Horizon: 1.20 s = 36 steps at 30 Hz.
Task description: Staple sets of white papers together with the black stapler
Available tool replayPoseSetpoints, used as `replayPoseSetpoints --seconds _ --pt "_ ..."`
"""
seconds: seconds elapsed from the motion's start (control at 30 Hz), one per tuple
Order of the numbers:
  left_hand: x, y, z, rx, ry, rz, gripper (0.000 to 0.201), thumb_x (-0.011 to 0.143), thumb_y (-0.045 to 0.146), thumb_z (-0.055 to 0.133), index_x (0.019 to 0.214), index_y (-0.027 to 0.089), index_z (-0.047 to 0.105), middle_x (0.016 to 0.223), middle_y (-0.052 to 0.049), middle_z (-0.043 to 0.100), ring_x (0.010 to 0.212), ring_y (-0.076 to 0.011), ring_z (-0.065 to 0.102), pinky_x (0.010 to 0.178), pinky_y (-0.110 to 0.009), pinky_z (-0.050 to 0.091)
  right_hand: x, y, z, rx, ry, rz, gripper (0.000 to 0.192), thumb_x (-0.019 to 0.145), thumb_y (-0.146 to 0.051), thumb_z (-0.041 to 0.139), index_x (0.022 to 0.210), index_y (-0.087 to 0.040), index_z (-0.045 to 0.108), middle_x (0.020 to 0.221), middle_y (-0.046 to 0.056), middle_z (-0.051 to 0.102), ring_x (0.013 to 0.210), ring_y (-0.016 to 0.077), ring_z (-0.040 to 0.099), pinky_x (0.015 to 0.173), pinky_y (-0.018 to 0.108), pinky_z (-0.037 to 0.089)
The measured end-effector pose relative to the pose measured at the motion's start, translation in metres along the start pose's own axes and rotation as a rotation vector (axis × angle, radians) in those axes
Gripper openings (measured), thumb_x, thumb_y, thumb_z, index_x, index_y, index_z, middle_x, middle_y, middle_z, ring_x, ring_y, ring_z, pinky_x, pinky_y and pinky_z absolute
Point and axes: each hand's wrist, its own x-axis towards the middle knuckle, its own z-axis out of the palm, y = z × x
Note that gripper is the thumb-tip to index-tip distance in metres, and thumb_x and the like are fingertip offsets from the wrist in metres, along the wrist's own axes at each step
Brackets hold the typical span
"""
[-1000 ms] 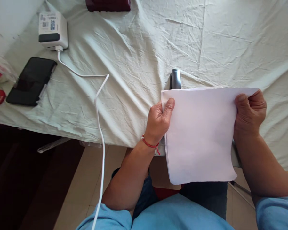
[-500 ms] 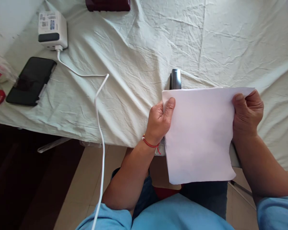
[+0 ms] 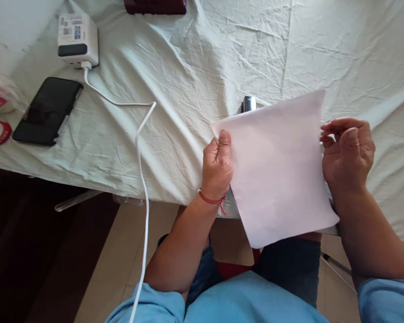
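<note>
White paper (image 3: 279,175) is held right of centre in the frame, tilted so that its upper edge rises toward the right. Its upper left corner is gripped by the left hand (image 3: 218,166), with the thumb laid on top and the fingers hidden beneath. A red bracelet (image 3: 211,198) is worn on that wrist. The right hand (image 3: 350,154) is held at the paper's right edge, thumb parted from loosely curled fingers, with nothing gripped; whether the edge is touched by the fingertips cannot be told. A dark, shiny object (image 3: 249,103) is partly covered by the paper's upper edge. The table is covered by a pale, creased cloth (image 3: 195,116). At the upper left, a white box (image 3: 77,40) is seen with a white cable (image 3: 138,143) plugged in, and a black phone (image 3: 49,111) is seen below it, near a red band (image 3: 2,133) at the left edge.
</note>
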Motion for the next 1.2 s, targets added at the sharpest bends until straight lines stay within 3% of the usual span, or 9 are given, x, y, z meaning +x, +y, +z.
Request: replayPoseSetpoints --seconds 0.13,0.3,0.4,0.53,0.63,0.73,0.9,1.07,1.2 --pt "0.003 0.007 0.002 -0.091 0.157 0.000 0.053 0.095 0.074 0.074 0.096 0.021 0.072 0.095 -0.006 0.080 0.108 -0.0255 0.081 0.092 -0.037 0.067 -0.003 -0.006 -0.007 0.003 -0.197 0.321 0.069 0.081 -0.076 0.085 0.130 -0.029 0.077 0.108 0.006 0.083 0.100 0.0221 0.078 0.083 0.036 0.064" --pt "0.013 0.008 -0.006 -0.193 0.308 -0.007 0.062 0.098 0.080 0.066 0.114 0.020 0.075 0.126 -0.013 0.084 0.128 -0.0288 0.078 0.107 -0.039 0.067 0.003 -0.005 -0.028 -0.047 -0.301 0.664 0.090 0.052 -0.095 0.087 0.106 -0.023 0.082 0.101 0.013 0.084 0.107 0.0398 0.081 0.084 0.053 0.068" --pt "0.018 0.007 -0.010 -0.202 0.379 0.017 0.066 0.102 0.081 0.056 0.124 0.021 0.073 0.138 -0.014 0.080 0.141 -0.0282 0.071 0.115 -0.039 0.063 0.011 0.001 -0.039 0.089 -0.192 0.557 0.088 0.049 -0.101 0.080 0.097 -0.027 0.083 0.107 0.014 0.084 0.117 0.0434 0.079 0.091 0.061 0.067" --pt "0.022 0.005 -0.010 -0.215 0.447 0.094 0.067 0.103 0.082 0.051 0.129 0.024 0.070 0.147 -0.014 0.075 0.150 -0.0266 0.064 0.120 -0.039 0.059 0.009 0.007 -0.033 0.178 -0.262 0.450 0.101 0.036 -0.107 0.076 0.093 -0.024 0.083 0.102 0.017 0.083 0.109 0.0448 0.080 0.091 0.065 0.067" --pt "0.023 0.001 -0.009 -0.211 0.439 0.093 0.059 0.101 0.079 0.058 0.123 0.025 0.070 0.147 -0.012 0.074 0.150 -0.0255 0.063 0.121 -0.038 0.058 -0.003 0.007 -0.017 0.092 -0.209 0.458 0.073 0.035 -0.065 0.106 0.089 -0.025 0.079 0.094 0.009 0.083 0.095 0.0372 0.082 0.088 0.059 0.069" --pt "0.025 0.001 -0.014 -0.200 0.292 0.072 0.049 0.094 0.070 0.076 0.112 0.025 0.070 0.134 -0.010 0.078 0.143 -0.0277 0.068 0.115 -0.040 0.060 -0.008 0.006 -0.007 0.009 -0.034 0.388 0.064 0.043 -0.024 0.108 0.098 -0.027 0.075 0.099 0.002 0.083 0.092 0.0286 0.081 0.090 0.051 0.071" --pt "0.025 0.025 -0.030 -0.058 0.019 0.117 0.045 0.075 0.039 0.099 0.109 0.023 0.073 0.115 -0.006 0.080 0.122 -0.0275 0.076 0.108 -0.040 0.062 0.008 0.006 -0.014 0.042 0.225 0.046 0.048 0.047 -0.019 0.102 0.084 -0.025 0.071 0.098 0.001 0.078 0.108 0.0280 0.078 0.101 0.047 0.068" --pt "0.023 0.046 -0.042 0.220 -0.078 0.220 0.034 0.072 0.023 0.102 0.096 0.022 0.078 0.097 -0.003 0.077 0.109 -0.0278 0.075 0.098 -0.037 0.062 0.017 0.003 -0.022 0.047 0.147 -0.101 0.048 0.051 -0.028 0.100 0.088 -0.028 0.070 0.107 0.002 0.076 0.120 0.0315 0.073 0.102 0.055 0.068" --pt "0.029 0.045 -0.056 0.403 -0.119 0.122 0.015 0.076 0.020 0.095 0.076 0.020 0.080 0.076 -0.001 0.072 0.078 -0.0192 0.068 0.073 -0.030 0.059 0.012 0.006 -0.030 -0.013 0.074 0.034 0.061 0.043 -0.028 0.104 0.094 -0.028 0.071 0.105 0.001 0.078 0.112 0.0301 0.075 0.098 0.051 0.067"
